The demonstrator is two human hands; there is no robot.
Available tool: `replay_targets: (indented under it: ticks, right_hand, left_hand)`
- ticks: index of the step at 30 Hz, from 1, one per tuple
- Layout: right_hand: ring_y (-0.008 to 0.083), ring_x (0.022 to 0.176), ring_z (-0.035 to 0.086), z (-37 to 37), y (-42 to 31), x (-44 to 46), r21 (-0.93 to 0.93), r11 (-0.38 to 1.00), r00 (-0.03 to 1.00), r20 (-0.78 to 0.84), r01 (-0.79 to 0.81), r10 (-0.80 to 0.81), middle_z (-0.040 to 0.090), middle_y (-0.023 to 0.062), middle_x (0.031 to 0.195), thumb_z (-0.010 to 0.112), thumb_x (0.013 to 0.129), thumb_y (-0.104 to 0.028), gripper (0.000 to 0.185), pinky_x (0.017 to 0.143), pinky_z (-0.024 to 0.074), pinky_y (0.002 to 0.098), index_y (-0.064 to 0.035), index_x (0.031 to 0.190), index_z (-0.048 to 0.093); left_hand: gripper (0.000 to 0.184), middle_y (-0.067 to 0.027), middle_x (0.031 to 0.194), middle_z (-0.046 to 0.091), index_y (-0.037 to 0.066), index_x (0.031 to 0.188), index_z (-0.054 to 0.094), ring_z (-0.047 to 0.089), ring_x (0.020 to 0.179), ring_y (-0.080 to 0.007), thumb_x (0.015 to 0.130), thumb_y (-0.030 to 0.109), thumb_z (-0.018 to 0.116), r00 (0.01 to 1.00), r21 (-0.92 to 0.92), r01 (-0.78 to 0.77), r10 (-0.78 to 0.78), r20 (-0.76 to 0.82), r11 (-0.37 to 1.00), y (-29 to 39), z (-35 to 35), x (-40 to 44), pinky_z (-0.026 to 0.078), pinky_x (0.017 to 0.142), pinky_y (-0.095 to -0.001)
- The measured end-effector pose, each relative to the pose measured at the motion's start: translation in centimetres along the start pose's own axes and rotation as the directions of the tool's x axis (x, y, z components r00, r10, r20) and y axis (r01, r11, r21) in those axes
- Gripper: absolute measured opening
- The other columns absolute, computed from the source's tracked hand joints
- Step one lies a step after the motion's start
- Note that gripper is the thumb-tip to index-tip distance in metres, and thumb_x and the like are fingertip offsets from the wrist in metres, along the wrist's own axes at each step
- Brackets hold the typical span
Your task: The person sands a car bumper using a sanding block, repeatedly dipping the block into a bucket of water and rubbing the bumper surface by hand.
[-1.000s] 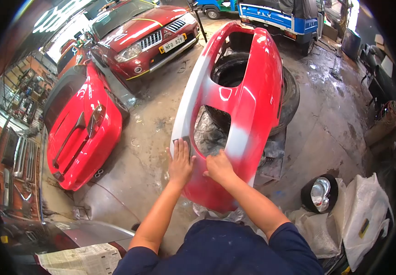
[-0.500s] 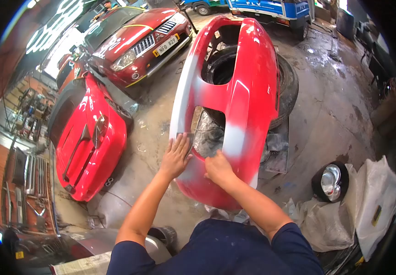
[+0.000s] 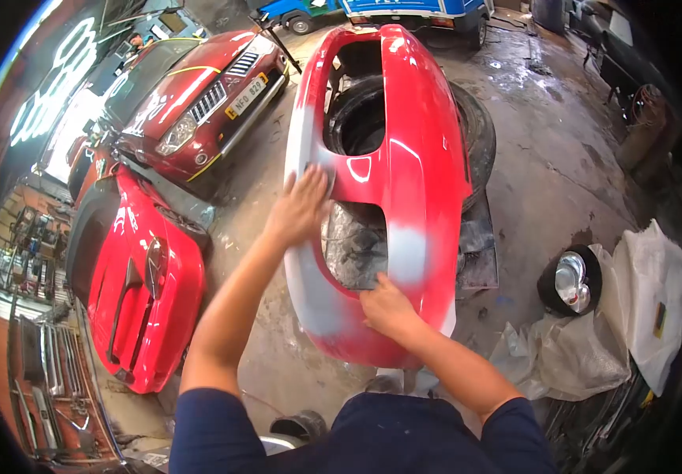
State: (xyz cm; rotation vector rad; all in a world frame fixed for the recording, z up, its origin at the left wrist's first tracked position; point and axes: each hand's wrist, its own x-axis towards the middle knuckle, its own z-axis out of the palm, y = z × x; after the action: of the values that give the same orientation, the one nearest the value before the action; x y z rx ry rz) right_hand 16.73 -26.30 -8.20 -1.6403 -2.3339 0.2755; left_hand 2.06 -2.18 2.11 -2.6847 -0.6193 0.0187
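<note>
A red car bumper (image 3: 428, 162) with grey-white patches stretches away in front of me, with two large openings. My left hand (image 3: 303, 207) lies on its pale left edge, beside the bar between the openings. Under its fingers shows part of a dark grey sheet (image 3: 330, 180) that looks like sandpaper; the hand covers most of it. My right hand (image 3: 388, 310) is curled over the near rim of the closer opening, gripping the bumper. Its fingertips are partly hidden.
Black tires (image 3: 479, 146) lie beneath the bumper. Left are another red bumper (image 3: 147, 284) and a dark red car (image 3: 199, 103). A headlight (image 3: 571, 282) and whitish sacks (image 3: 649, 292) sit at right. A blue vehicle (image 3: 412, 9) stands behind; a person (image 3: 137, 38) is far left.
My left hand has slid forward along the bumper's left edge, taking the dark sheet with it. My right hand keeps its grip on the rim. The camera view has shifted.
</note>
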Motion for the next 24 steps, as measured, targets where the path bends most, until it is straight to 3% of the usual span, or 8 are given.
replay_targets:
  ticks: [3, 5, 10, 12, 16, 18, 21, 24]
  right_hand:
    - [0.0299, 0.084, 0.072, -0.6, -0.1, 0.0, -0.004, 1.0, 0.999, 0.041, -0.023, 0.023, 0.071, 0.0128, 0.077, 0.087, 0.074, -0.043, 0.05, 0.115, 0.0382, 0.0429, -0.0015, 0.095, 0.068]
    - [0.0294, 0.08, 0.071, -0.7, -0.2, 0.1, -0.033, 0.999, 0.999, -0.053, -0.011, 0.009, 0.07, 0.0125, 0.074, 0.087, 0.073, -0.035, 0.042, 0.112, 0.0382, 0.0411, -0.0026, 0.09, 0.066]
    - [0.0286, 0.079, 0.071, -0.9, -0.9, 0.3, -0.004, 0.997, 0.997, -0.007, -0.073, 0.073, 0.069, 0.0115, 0.073, 0.088, 0.072, -0.034, 0.043, 0.116, 0.0363, 0.0419, -0.0025, 0.091, 0.065]
    - [0.028, 0.08, 0.072, -1.5, -1.0, 0.0, -0.023, 0.996, 0.996, 0.013, -0.092, 0.092, 0.069, 0.0107, 0.074, 0.088, 0.072, -0.036, 0.045, 0.119, 0.0348, 0.0429, -0.0023, 0.092, 0.065]
    - [0.0273, 0.081, 0.072, -1.5, -0.6, -0.1, -0.018, 0.999, 0.999, 0.024, -0.044, 0.045, 0.069, 0.0105, 0.074, 0.088, 0.072, -0.038, 0.047, 0.121, 0.0341, 0.0442, -0.0017, 0.093, 0.066]
    - [0.027, 0.081, 0.072, -1.4, -0.7, 0.2, -0.029, 0.999, 0.999, 0.024, -0.041, 0.042, 0.069, 0.0104, 0.074, 0.088, 0.073, -0.038, 0.048, 0.121, 0.0349, 0.044, -0.0015, 0.094, 0.066]
    - [0.0286, 0.082, 0.072, -1.9, -0.6, 0.2, -0.067, 0.997, 0.998, 0.04, -0.043, 0.045, 0.068, 0.0113, 0.074, 0.088, 0.073, -0.042, 0.048, 0.118, 0.0374, 0.0436, -0.0021, 0.092, 0.068]
    - [0.0287, 0.084, 0.072, -2.5, -1.1, 0.4, -0.061, 0.995, 0.997, 0.026, -0.076, 0.078, 0.069, 0.011, 0.076, 0.088, 0.072, -0.041, 0.048, 0.118, 0.0374, 0.0433, -0.0023, 0.093, 0.069]
  left_hand:
    - [0.074, -0.0127, 0.173, 0.027, 0.004, 0.164, 0.032, 0.017, 0.163, -0.0245, 0.111, 0.055, 0.032, 0.997, -0.087, -0.043, 0.048, 0.056, 0.995, -1.3, 0.1, -0.9, 0.008, 0.132, -0.0503]
    - [0.073, -0.0102, 0.175, 0.021, 0.007, 0.166, 0.029, 0.014, 0.163, -0.0223, 0.111, 0.056, 0.028, 0.99, -0.086, 0.009, 0.003, 0.143, 0.996, -3.8, -1.4, 3.6, 0.007, 0.133, -0.0509]
    - [0.067, -0.014, 0.174, 0.024, 0.005, 0.165, 0.03, 0.016, 0.163, -0.0266, 0.113, 0.048, 0.032, 1.0, -0.041, 0.009, -0.009, 0.003, 0.999, -12.7, -0.1, 18.0, 0.012, 0.131, -0.0528]
    - [0.066, -0.0149, 0.173, 0.026, 0.004, 0.164, 0.032, 0.018, 0.162, -0.0283, 0.113, 0.046, 0.034, 1.0, 0.136, -0.013, 0.012, 0.01, 0.991, -11.6, 0.1, 17.4, 0.014, 0.131, -0.0528]
    - [0.065, -0.0133, 0.172, 0.029, 0.004, 0.163, 0.034, 0.022, 0.161, -0.0285, 0.112, 0.044, 0.036, 0.999, -0.072, -0.006, 0.008, 0.032, 0.997, -5.8, 0.6, 6.6, 0.011, 0.132, -0.0523]
    - [0.064, -0.011, 0.172, 0.03, 0.007, 0.164, 0.034, 0.021, 0.161, -0.0268, 0.112, 0.045, 0.036, 0.995, -0.181, -0.097, 0.101, 0.015, 0.979, -4.0, 0.0, 1.7, 0.008, 0.132, -0.0513]
    - [0.063, -0.0097, 0.172, 0.031, 0.008, 0.164, 0.034, 0.021, 0.162, -0.0251, 0.113, 0.044, 0.035, 0.995, -0.151, -0.067, 0.077, 0.058, 0.986, -6.7, -0.3, 6.3, 0.007, 0.133, -0.05]
    - [0.061, -0.0088, 0.172, 0.031, 0.008, 0.164, 0.036, 0.019, 0.162, -0.024, 0.114, 0.044, 0.033, 0.998, -0.188, -0.052, 0.045, -0.045, 0.981, -12.4, 1.3, 15.5, 0.009, 0.133, -0.0496]
